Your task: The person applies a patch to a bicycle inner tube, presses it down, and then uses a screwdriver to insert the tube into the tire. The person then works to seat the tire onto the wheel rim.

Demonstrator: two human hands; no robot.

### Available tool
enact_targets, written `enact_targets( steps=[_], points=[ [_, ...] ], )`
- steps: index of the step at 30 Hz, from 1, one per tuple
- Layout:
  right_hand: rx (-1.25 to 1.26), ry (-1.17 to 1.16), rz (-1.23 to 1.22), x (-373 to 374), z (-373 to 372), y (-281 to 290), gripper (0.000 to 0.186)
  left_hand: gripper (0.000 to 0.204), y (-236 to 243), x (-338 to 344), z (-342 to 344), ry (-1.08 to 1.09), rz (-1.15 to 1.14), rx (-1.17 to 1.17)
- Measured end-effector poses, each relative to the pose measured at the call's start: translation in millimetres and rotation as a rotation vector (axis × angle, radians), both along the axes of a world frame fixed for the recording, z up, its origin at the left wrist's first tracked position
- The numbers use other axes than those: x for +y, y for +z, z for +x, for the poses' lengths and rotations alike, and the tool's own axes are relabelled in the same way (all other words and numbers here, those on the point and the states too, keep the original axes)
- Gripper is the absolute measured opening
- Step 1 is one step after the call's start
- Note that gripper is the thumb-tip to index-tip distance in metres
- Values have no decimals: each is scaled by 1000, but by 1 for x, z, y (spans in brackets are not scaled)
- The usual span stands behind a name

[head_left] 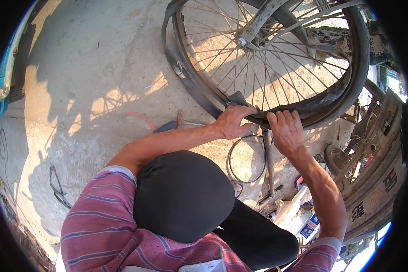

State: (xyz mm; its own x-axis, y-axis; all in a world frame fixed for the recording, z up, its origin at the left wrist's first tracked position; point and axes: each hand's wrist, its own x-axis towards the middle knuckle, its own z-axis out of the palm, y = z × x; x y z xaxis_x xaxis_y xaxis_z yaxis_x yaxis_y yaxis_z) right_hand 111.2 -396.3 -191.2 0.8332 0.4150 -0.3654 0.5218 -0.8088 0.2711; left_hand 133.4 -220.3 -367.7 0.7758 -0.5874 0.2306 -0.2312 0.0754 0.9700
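A spoked bicycle wheel point(241, 42) stands in front of me, with a black tyre point(361, 50) around its right side. A slack black inner tube point(333, 94) lies along the inner side of the wheel at the right. At the left, a flat black rubber band point(171, 54) hangs off the rim. My left hand point(235, 121) is closed on the tube at the wheel's near edge, beside a dark flap of rubber point(235, 97). Just right of it, my right hand point(287, 131) curls its fingers over the tube and the tyre edge. The fingertips are partly hidden.
Below the wheel, a thin black loop point(230, 161) lies on the concrete floor point(99, 59) beside a metal bar point(268, 167). A dark-handled tool point(165, 127) is left of my forearm. A camouflage-patterned cloth point(378, 43) and a vehicle panel point(371, 190) are at the right.
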Motion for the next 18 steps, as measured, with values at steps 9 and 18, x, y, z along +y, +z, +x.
enact_targets(
  steps=[9,18],
  points=[
    [-5,-7,39,-2,-2,-3,39,28,-6,-13,10,-107,-1,48],
    [95,-73,-24,4,1,-2,17,28,-14,-10,15,-256,-34,13]
  ],
)
